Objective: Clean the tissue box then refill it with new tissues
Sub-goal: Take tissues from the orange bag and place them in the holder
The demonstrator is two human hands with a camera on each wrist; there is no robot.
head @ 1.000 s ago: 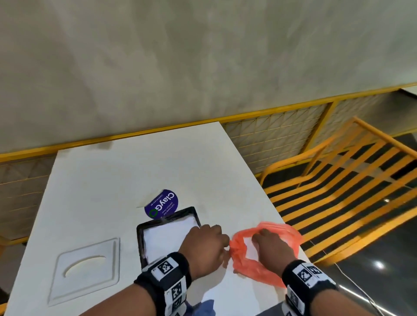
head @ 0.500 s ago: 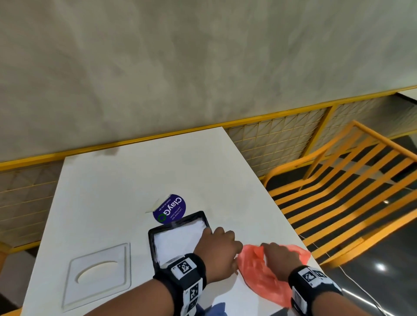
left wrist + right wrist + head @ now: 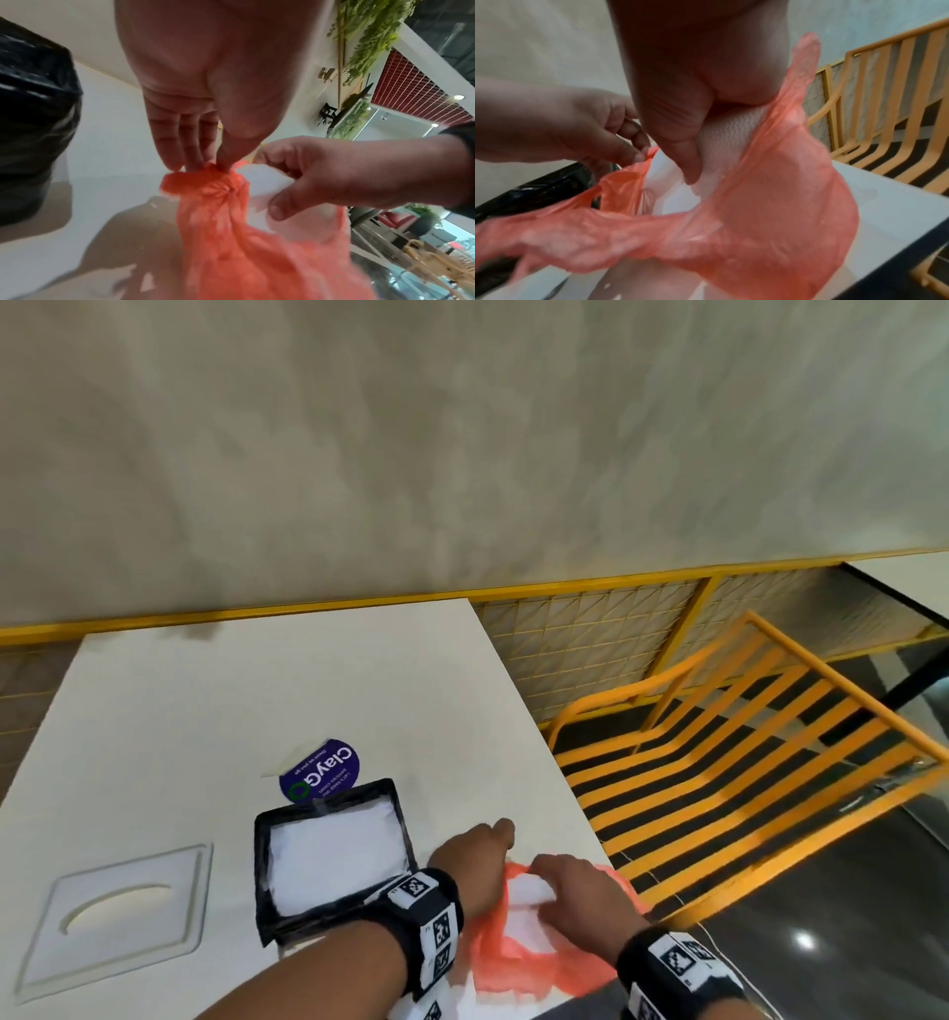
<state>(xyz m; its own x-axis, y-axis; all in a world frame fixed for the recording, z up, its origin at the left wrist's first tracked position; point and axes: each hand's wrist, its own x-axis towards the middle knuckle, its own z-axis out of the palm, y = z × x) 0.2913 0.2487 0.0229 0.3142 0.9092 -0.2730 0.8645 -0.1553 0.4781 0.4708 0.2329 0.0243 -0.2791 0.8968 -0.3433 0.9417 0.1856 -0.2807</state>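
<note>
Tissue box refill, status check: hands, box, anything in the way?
Left hand pinches orange bag rim; right hand grips tissues inside. Black tissue box open, holding white tissues; lid aside. Path clear.

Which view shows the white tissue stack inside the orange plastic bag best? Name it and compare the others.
The right wrist view: the right hand grips the white tissue stack up close, its embossed texture visible inside the orange plastic bag. The head view shows only a small white patch under that hand. The left wrist view shows a blurred white edge beside the pinching left hand.
</note>
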